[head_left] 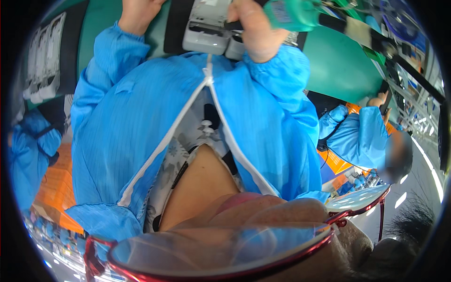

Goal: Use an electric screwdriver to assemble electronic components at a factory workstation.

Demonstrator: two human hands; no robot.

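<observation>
Two pale grey plastic housings (205,38) lie side by side on a black mat (174,28) at the top of the view. My right hand (258,33) is over the right-hand one, fingers curled and slightly blurred; whatever they grip is hidden. Close against that hand, on its right, is a green cylindrical tool body (292,15), and I cannot tell whether the hand touches it. My left hand (140,15) is left of the mat, cut off by the upper edge, so its fingers do not show.
More pale housings (44,56) lie in a row on another black mat at the far left of the green bench (345,61). A dark jointed arm (376,40) crosses the upper right. People in blue smocks (361,136) sit on both sides, with an orange box (54,188) at left.
</observation>
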